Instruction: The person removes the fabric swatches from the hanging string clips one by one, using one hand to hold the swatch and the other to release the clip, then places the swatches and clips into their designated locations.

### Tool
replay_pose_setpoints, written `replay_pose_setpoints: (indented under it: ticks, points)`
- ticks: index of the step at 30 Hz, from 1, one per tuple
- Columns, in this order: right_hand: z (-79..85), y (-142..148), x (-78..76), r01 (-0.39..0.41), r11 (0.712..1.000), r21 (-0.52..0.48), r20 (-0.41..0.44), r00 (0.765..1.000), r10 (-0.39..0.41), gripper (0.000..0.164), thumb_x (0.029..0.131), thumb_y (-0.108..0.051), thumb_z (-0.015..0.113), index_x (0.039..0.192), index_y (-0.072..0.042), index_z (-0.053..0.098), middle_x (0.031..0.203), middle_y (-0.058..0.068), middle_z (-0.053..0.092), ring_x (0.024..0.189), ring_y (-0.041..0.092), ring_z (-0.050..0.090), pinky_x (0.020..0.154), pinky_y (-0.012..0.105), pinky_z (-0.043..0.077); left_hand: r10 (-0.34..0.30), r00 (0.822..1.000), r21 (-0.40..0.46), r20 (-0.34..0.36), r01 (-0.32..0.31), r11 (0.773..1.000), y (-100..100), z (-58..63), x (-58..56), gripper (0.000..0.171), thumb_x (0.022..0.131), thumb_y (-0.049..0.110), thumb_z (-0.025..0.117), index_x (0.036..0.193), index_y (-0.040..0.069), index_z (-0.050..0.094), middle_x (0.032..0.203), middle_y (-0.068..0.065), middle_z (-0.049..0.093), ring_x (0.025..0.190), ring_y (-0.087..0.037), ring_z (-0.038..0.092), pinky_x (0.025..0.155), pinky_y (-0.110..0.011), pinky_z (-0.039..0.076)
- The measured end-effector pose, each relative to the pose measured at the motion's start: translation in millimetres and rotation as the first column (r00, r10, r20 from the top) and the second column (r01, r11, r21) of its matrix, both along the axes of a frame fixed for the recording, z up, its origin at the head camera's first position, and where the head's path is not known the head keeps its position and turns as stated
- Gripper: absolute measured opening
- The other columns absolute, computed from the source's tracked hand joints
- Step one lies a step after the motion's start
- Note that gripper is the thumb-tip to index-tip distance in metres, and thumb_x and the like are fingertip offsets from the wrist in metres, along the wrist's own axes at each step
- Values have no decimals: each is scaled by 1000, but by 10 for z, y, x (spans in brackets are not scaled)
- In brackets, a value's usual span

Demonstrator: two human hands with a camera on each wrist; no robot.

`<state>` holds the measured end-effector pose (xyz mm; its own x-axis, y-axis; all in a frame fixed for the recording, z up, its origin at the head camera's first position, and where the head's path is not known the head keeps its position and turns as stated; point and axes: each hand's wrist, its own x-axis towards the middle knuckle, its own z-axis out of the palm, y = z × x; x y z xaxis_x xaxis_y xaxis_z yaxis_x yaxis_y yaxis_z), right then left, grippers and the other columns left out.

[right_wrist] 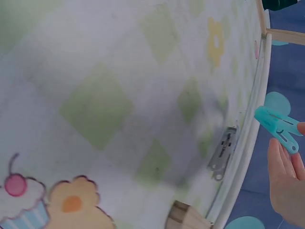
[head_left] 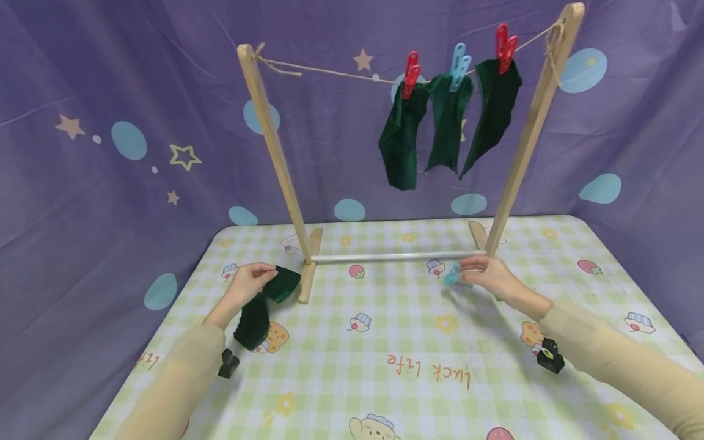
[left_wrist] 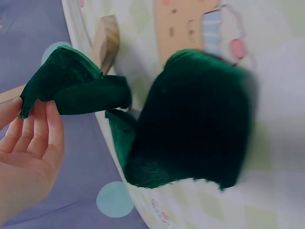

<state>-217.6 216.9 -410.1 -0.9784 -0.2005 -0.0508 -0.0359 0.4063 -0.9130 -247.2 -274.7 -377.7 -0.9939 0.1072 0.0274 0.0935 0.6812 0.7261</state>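
Note:
My left hand pinches a dark green velvety cloth by its edge, left of the wooden rack. A second green cloth is just below it over the table; in the left wrist view this cloth looms large and curved. Whether the two touch, I cannot tell. My right hand holds a light blue clothespin between thumb and fingers, low by the rack's right foot. In the right wrist view, the tail ends of the blue clothespin are between the fingertips, and a grey clothespin lies on the table.
A string runs between two wooden posts. Three green cloths hang toward its right end under red and blue clothespins. A white rod joins the posts low down. A checked cloth covers the table.

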Motion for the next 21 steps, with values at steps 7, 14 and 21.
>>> replay_pose_setpoints:
  ticks: [7,14,21]
  points:
    - [-128,41,14,-1,1000,-12,14,1000,1,46,82,-11,61,120,10,46,114,25,54,106,32,52,88,34,44,-13,1000,10,14,13,1000,1,-93,126,25,88,12,55,101,-9,61,96,-23,61,64,-14,52,54,-23,46]
    - [-204,45,63,-3,999,-44,40,999,5,46,81,-8,61,119,13,44,114,28,53,96,14,58,81,19,45,-21,996,16,85,20,1000,-7,-173,230,26,88,9,54,103,-11,59,91,-21,63,59,-13,53,55,-25,49]
    - [-260,46,104,-7,1000,-17,59,998,8,46,82,-12,61,118,12,45,113,27,54,104,32,52,84,28,46,-22,990,75,140,12,997,-10,-253,327,23,87,3,54,100,-15,55,77,-16,63,55,-15,55,56,-31,52]
